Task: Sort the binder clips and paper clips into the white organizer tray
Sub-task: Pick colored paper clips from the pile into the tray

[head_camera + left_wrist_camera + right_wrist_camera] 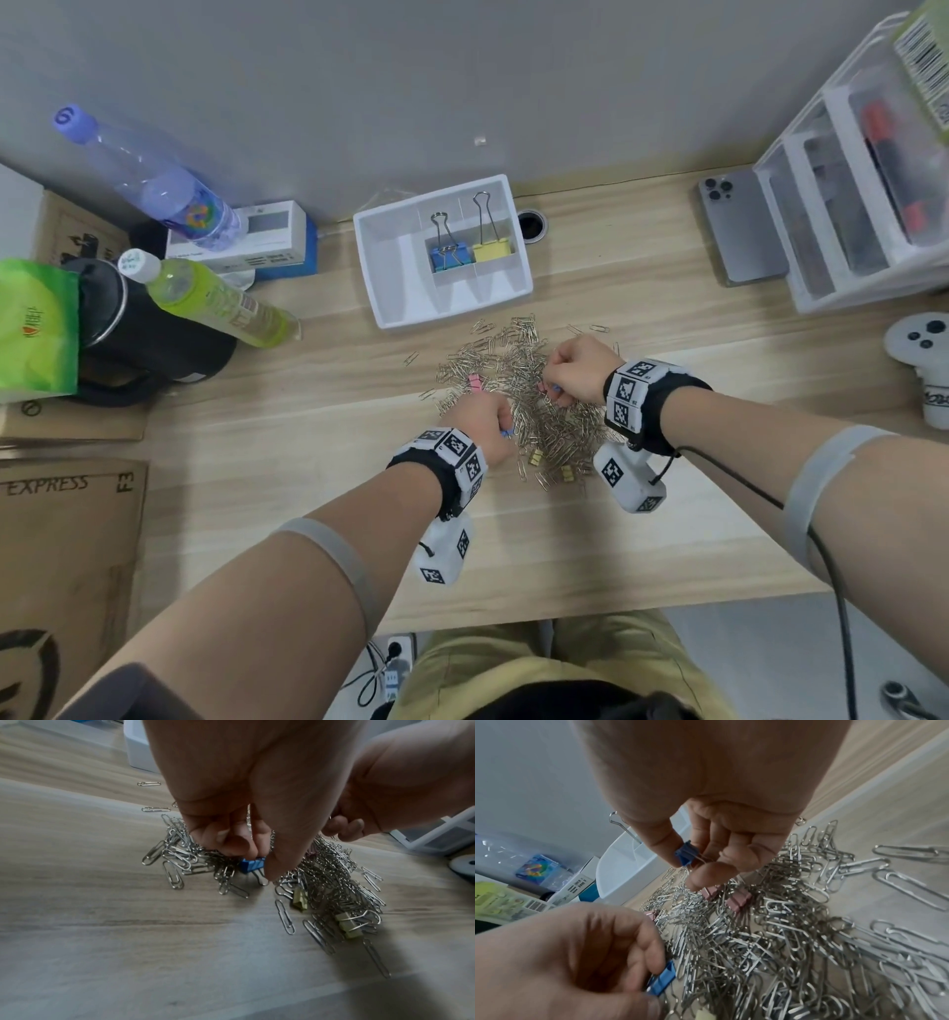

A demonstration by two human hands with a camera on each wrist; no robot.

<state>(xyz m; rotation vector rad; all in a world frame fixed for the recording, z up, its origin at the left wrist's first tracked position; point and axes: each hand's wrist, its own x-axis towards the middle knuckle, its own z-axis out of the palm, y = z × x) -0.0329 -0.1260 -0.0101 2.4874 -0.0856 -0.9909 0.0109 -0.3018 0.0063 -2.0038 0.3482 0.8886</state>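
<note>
both of your hands are pinching small blue binder clips out of the heap.

from the head view: your left hand (482, 426) sits at the near-left side of the paper clip pile (518, 395), fingers curled, a speck of blue showing at the fingertips. your right hand (575, 375) is over the pile's right side, also curled. the white tray (405, 308) stands just beyond the pile toward the back edge of the desk (257, 514), with a large blue clip (451, 257) and a large yellow clip (492, 251) upright in its two back compartments. a pink clip (476, 383) and small yellow clips (536, 456) lie in the pile.

from the left wrist: your thumb and fingers are clamped on a blue binder clip (253, 864) low in the heap, touching paper clips around it. two yellow clips lie nearer the front edge.

from the right wrist: your thumb and forefinger hold a second blue clip (684, 855) lifted clear above the pile, its wire handle between your fingers. pink clips lie below it.

you look to be in the picking step, with most of the pile unsorted. next, lift the left clip free without dragging tangled paper clips along, then carry both blues to the compartment holding the large blue clip.
</note>
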